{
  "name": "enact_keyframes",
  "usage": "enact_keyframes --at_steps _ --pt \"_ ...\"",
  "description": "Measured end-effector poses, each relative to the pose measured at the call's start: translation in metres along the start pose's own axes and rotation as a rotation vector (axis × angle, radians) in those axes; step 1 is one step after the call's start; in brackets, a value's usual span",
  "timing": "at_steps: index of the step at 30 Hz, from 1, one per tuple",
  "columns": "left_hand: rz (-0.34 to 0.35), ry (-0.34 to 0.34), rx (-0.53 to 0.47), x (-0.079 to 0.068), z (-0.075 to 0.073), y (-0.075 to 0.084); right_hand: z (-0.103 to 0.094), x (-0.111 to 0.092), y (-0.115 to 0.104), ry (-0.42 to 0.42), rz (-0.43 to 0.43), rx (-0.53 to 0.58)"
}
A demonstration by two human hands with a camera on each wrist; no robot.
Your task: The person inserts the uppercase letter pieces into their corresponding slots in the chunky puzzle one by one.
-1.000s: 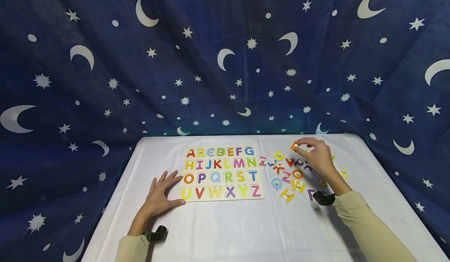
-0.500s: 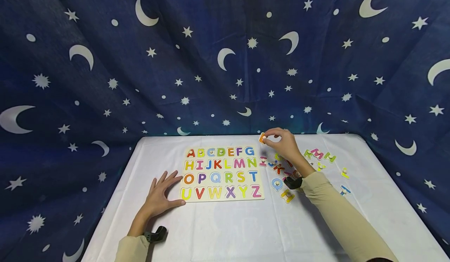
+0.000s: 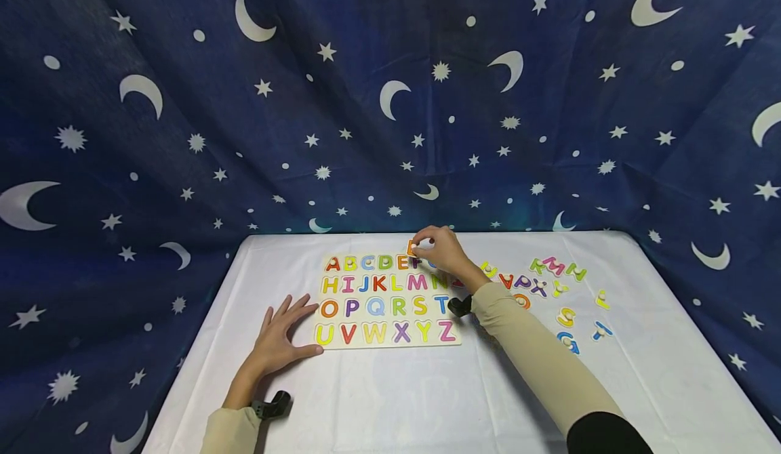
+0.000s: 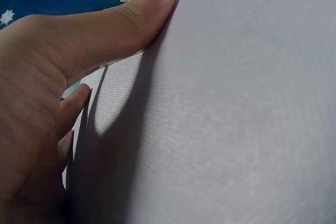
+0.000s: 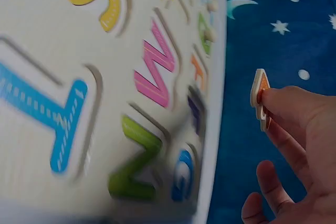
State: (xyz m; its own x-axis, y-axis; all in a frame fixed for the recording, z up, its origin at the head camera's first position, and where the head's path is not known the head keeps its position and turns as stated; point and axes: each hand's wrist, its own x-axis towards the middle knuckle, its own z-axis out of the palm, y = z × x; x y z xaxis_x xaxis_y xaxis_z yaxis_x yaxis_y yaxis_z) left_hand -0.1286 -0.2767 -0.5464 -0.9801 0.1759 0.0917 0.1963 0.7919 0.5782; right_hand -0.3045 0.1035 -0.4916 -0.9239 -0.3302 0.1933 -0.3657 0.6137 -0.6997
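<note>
My right hand (image 3: pixel 444 249) pinches an orange letter puzzle piece (image 3: pixel 411 247) between thumb and fingertips, over the top edge of the alphabet puzzle board (image 3: pixel 390 348). In the right wrist view the orange piece (image 5: pixel 260 98) is seen edge-on, raised beside the board, near the printed E and F spaces. My left hand (image 3: pixel 277 337) lies spread at the board's left side; its thumb touches the lower left corner. The left wrist view shows that thumb (image 4: pixel 142 11) against the board's edge. Knobbed pieces sit in the first spaces of the top row.
Loose letter pieces lie right of the board, among them a purple X (image 3: pixel 538 287), a yellow S (image 3: pixel 565 316) and a blue G (image 3: pixel 568 343). My right forearm (image 3: pixel 537 359) hides several others. A star-patterned cloth (image 3: pixel 390 101) hangs behind the white table (image 3: pixel 390 406).
My right hand has carried the orange letter piece leftward from above the loose pieces to the board's top edge. The left hand stays in place.
</note>
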Motion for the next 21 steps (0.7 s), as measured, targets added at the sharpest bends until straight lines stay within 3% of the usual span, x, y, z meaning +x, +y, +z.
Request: enact_keyframes --at_steps 7,14,21 --pt "0.004 0.004 0.002 0.000 0.000 0.000 0.026 0.008 0.002 -0.029 -0.060 -0.038" --pt "0.001 -0.001 0.002 -0.001 0.000 0.001 0.037 0.005 0.000 -0.076 0.037 -0.083" --pt "-0.014 -0.004 0.004 -0.001 -0.001 0.002 0.041 0.004 0.000 -0.091 0.035 -0.106"
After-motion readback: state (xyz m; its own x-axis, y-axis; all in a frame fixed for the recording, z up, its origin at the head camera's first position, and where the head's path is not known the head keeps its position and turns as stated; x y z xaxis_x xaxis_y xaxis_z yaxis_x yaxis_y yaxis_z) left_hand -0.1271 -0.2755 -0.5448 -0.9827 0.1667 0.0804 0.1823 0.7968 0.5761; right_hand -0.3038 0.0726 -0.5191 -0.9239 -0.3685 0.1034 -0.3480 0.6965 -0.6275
